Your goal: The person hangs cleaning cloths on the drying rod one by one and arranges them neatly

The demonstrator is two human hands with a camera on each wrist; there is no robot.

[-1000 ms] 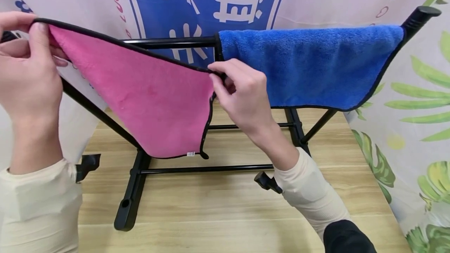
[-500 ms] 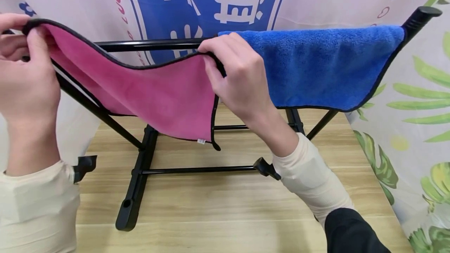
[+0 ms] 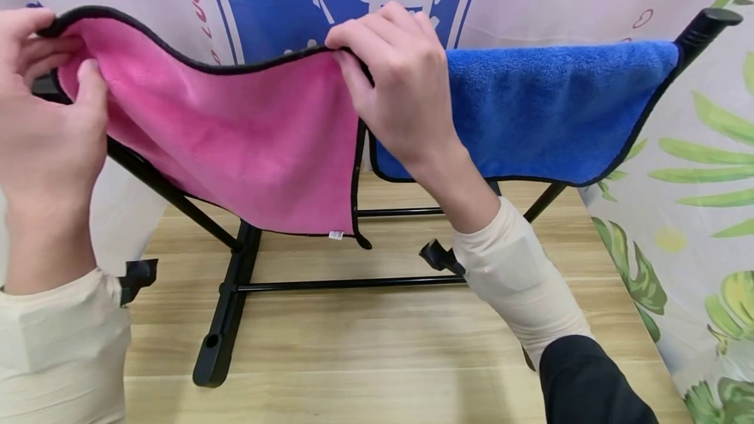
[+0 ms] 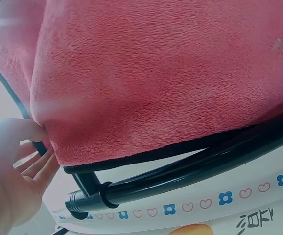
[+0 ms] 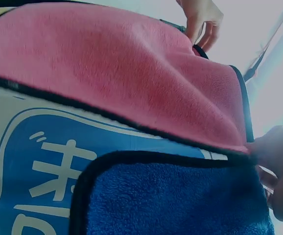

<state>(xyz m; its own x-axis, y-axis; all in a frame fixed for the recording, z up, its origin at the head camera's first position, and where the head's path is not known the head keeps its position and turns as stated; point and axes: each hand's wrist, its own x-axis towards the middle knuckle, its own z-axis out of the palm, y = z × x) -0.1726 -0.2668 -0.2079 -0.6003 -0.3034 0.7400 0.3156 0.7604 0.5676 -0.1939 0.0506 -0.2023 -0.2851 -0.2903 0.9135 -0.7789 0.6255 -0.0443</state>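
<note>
A pink towel [image 3: 247, 142] with black edging is stretched between both hands, in front of the left half of a black rack. The left hand [image 3: 50, 110] pinches its upper left corner between thumb and fingers. At the upper right corner, the right hand [image 3: 400, 77] grips the edge, higher than the rack's top bar. A blue towel [image 3: 542, 110] with the same edging hangs over the right part of that bar, just beside the right hand. In the left wrist view the pink cloth [image 4: 156, 88] sags close to a black tube [image 4: 205, 171]; the right wrist view shows both towels.
The black rack's foot [image 3: 226, 319] and lower crossbar [image 3: 341, 284] stand on a wood-grain surface [image 3: 353, 358]. Behind is a printed curtain [image 3: 147, 5] with a blue panel. A leaf-patterned cloth [image 3: 695, 169] runs along the right side. Each wrist bears a black mount [image 3: 138, 278].
The right hand has risen from below the bar to above it, lifting the towel's right corner. The left hand has moved slightly up, and the towel's top edge now sags between the hands.
</note>
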